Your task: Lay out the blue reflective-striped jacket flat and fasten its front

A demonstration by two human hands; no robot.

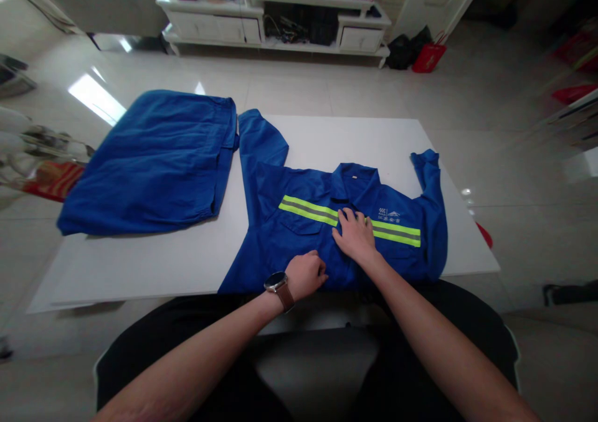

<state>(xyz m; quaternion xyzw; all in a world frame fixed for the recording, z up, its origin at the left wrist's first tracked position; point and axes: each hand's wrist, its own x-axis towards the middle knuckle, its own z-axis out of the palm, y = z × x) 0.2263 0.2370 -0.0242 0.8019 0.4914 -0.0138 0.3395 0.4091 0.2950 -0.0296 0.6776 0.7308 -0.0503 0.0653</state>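
Observation:
A blue work jacket [299,235] with a yellow-and-grey reflective stripe lies front up across the table, collar away from me. One sleeve stretches back at the left, the other bends up at the right. My right hand [355,234] rests on the chest by the front opening, fingers spread over the stripe. Close to the jacket's near edge, my left hand [306,274], wearing a watch [276,281], has its fingers curled; whatever may be in them is hidden. Folded blue cloth [159,160], like trousers with a waistband, lies at the left.
The white table [374,137] has its near edge at my lap. Beyond it, a white TV cabinet [219,28] stands on the tiled floor with a grey seat [107,5] to its left. A red bag [428,57] and black bags [406,48] sit by the cabinet's right end.

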